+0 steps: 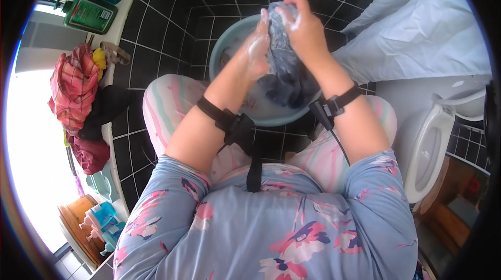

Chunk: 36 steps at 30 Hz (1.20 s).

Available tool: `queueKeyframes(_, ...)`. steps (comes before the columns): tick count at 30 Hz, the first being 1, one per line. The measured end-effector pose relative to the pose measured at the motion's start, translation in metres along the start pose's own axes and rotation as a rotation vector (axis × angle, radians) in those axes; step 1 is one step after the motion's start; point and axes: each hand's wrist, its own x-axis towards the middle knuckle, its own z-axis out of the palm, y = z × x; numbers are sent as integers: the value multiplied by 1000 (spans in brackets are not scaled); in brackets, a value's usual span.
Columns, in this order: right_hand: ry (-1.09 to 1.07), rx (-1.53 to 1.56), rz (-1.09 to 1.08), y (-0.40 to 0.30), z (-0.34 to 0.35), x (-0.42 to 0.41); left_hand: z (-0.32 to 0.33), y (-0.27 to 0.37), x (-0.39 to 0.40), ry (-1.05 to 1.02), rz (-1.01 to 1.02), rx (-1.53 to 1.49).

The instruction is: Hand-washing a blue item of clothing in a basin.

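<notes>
A round light-blue plastic basin (pixel 217 51) stands on the dark tiled floor between my knees, with cloudy water in it. A wet blue-grey cloth garment (pixel 281 51) is raised over the basin, its darker lower part hanging into the water. My right hand (pixel 304 25) grips the top of the garment, with white suds on its fingers. My left hand (pixel 257 51), also soapy, lies flat along the garment's left side, thumb and fingers extended. Small coloured bits show dimly in the water. Black straps with small devices sit on both forearms.
A ledge at the left holds a green pump bottle (pixel 92 14), a red plaid cloth (pixel 76 84), a dark red cloth (pixel 89 154) and more pump bottles. A white shower curtain (pixel 415 41) hangs at the upper right, above a toilet with a white seat (pixel 428 154).
</notes>
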Motion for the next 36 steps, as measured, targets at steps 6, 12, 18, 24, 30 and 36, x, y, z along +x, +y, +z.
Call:
queueKeyframes(6,-603,245,401,13,-59,25,-2,48,-21,99,89,428)
queueKeyframes(12,-1077,41,443,-19,-83,26,3,54,-28,172,221,740)
queueKeyframes(18,-925,692,525,-9,-77,14,-5,52,-15,120,419,756)
queueKeyframes(24,-655,1138,544,-1,-87,15,3,43,-11,198,537,797)
queueKeyframes(30,-457,1436,496,8,-110,28,-13,20,4,247,586,898)
queueKeyframes(36,-261,1336,483,-15,-113,25,-22,7,10,185,621,997)
